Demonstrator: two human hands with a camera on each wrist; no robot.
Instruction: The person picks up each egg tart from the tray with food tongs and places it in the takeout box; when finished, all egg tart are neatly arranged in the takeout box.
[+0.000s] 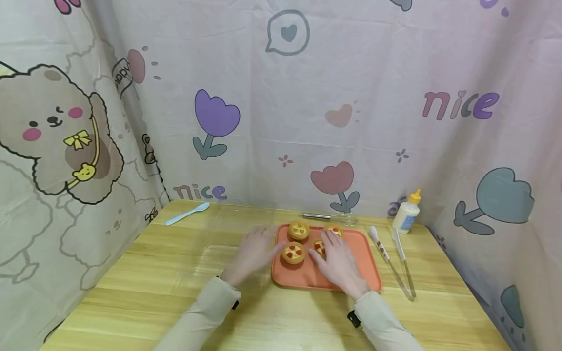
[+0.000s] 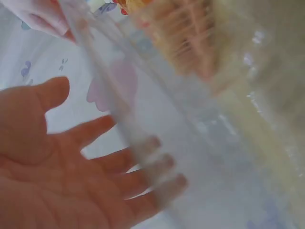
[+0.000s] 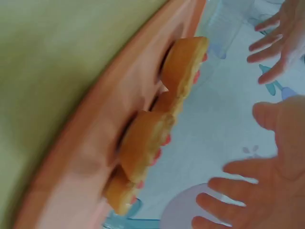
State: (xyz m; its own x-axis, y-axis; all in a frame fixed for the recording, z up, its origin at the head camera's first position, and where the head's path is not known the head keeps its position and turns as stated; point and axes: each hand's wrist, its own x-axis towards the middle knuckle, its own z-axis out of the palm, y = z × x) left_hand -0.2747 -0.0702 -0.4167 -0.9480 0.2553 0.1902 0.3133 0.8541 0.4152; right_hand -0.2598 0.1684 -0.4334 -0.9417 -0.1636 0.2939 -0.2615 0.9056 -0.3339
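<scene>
My left hand (image 1: 253, 253), fingers spread, hovers between a clear plastic box (image 1: 206, 256) and an orange tray (image 1: 362, 265). In the left wrist view, its fingertips show through the box's clear wall (image 2: 190, 129). Several small tarts stand on the tray. Two with red pieces on top are at the front, a front-left tart (image 1: 293, 253) and a front-right tart (image 1: 319, 247). A yellow-topped tart (image 1: 299, 231) sits behind them, and the back-right tart (image 1: 334, 228) is partly hidden. My right hand (image 1: 339, 263) hangs above the tray's right half, fingers extended, apart from the tarts.
Tongs (image 1: 401, 273) lie right of the tray, with a yellow-capped bottle (image 1: 406, 216) behind. A whisk (image 1: 320, 216) lies along the back edge. At the back left is a light blue spoon (image 1: 189, 213). Patterned curtains (image 1: 281, 97) enclose the wooden table (image 1: 281, 321).
</scene>
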